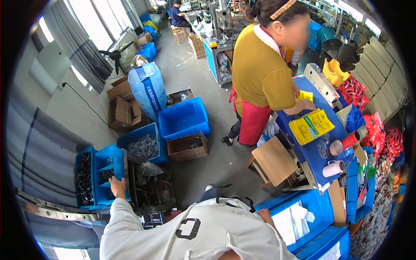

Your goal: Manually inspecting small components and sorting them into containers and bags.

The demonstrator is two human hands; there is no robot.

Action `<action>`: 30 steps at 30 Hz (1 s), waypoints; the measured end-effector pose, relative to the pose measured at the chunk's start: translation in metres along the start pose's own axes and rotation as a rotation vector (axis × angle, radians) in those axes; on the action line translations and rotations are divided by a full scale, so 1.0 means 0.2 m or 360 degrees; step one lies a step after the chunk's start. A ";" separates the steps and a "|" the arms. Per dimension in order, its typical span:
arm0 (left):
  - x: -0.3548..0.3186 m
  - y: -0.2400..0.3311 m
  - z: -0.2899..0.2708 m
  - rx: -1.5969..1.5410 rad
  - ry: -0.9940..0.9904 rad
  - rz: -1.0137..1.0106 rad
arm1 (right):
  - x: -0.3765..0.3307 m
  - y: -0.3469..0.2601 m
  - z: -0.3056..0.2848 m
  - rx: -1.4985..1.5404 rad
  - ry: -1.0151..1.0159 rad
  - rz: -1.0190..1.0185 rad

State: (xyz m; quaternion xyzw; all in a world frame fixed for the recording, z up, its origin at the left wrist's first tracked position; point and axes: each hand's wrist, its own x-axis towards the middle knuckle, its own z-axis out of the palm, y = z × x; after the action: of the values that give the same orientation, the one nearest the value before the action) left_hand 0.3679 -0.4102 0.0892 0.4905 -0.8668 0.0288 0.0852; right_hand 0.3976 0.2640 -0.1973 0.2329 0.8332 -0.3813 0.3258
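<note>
My left hand reaches out at the left to the near right edge of a blue divided bin. Its thumb and fingers look apart, and nothing shows between them. Small dark parts lie in one of that bin's compartments. Just left of it, a blue bin is filled with small black parts. At my right side, my right hand hangs low beside a large blue bin holding white sheets. My body and sleeve partly cover this hand, so its fingers are unclear.
A co-worker stands at a blue table with yellow printed bags. A wooden stool stands before it. Ahead on the floor are a blue crate, a cardboard box and a bin of clear pieces.
</note>
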 end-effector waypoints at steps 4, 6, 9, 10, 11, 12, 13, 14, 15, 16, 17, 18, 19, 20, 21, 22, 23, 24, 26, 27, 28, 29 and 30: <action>-0.01 0.01 0.00 -0.0009 0.0005 -0.0026 | -0.02 -0.02 -0.01 0.0065 -0.0007 -0.0001; -0.01 0.01 -0.01 -0.0013 0.0022 -0.0028 | -0.02 -0.01 -0.02 0.0106 -0.0015 0.0010; -0.01 0.01 -0.01 -0.0007 0.0032 -0.0011 | 0.00 0.00 -0.02 0.0053 -0.0012 -0.0051; -0.01 0.01 -0.01 -0.0007 0.0040 -0.0004 | -0.01 0.01 -0.01 0.0052 -0.0010 -0.0048; -0.01 0.01 -0.01 -0.0012 0.0040 -0.0004 | -0.01 0.01 -0.01 0.0051 -0.0010 -0.0040; -0.01 0.00 -0.02 -0.0003 0.0029 -0.0016 | -0.01 0.00 0.00 0.0051 -0.0009 -0.0032; -0.01 0.01 -0.02 0.0000 0.0017 -0.0022 | 0.01 0.02 0.00 0.0054 -0.0001 -0.0024; -0.01 0.02 -0.02 0.0002 0.0005 -0.0028 | 0.03 0.04 0.00 0.0056 0.0014 -0.0027; 0.00 0.03 -0.02 -0.0012 0.0005 -0.0023 | 0.05 0.05 0.02 -0.0006 0.0071 -0.0096; 0.00 0.02 -0.02 -0.0006 0.0009 -0.0024 | 0.04 0.05 0.04 -0.0073 0.0117 -0.0162; -0.01 0.00 -0.02 0.0001 0.0012 -0.0026 | 0.03 0.05 0.04 -0.0141 0.0163 -0.0228; -0.01 0.00 -0.01 0.0009 0.0015 -0.0027 | 0.03 0.05 0.03 -0.0144 0.0165 -0.0226; -0.01 0.00 -0.01 0.0008 0.0012 -0.0027 | 0.04 0.04 0.03 -0.0116 0.0146 -0.0195; -0.01 0.00 0.00 0.0005 0.0009 -0.0030 | 0.04 0.04 0.02 -0.0089 0.0125 -0.0163; 0.00 0.00 -0.01 0.0003 0.0008 -0.0033 | 0.05 0.04 0.02 -0.0060 0.0104 -0.0134; 0.00 0.00 -0.01 0.0001 0.0008 -0.0037 | 0.05 0.04 0.02 -0.0062 0.0104 -0.0134; 0.00 0.00 0.00 0.0001 0.0008 -0.0039 | 0.06 0.04 0.02 -0.0073 0.0107 -0.0152; 0.01 -0.01 0.01 -0.0001 0.0026 -0.0033 | 0.07 0.04 0.02 -0.0085 0.0110 -0.0171; 0.00 -0.01 0.02 -0.0007 0.0063 -0.0019 | 0.07 0.05 0.01 -0.0099 0.0114 -0.0190; -0.01 0.00 0.01 -0.0009 0.0060 -0.0021 | 0.07 0.05 0.01 -0.0080 0.0111 -0.0191; -0.01 0.01 0.00 -0.0009 0.0060 -0.0021 | 0.07 0.06 0.01 -0.0061 0.0109 -0.0194; -0.02 0.02 -0.02 -0.0009 0.0060 -0.0022 | 0.08 0.06 0.01 -0.0042 0.0107 -0.0196; -0.02 0.03 -0.02 -0.0011 0.0059 -0.0022 | 0.07 0.06 0.01 -0.0047 0.0111 -0.0197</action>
State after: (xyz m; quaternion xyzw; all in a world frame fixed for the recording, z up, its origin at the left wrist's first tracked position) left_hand 0.3651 -0.4022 0.0931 0.4955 -0.8618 0.0343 0.1031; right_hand 0.3959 0.2715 -0.2151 0.1893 0.8623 -0.3801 0.2759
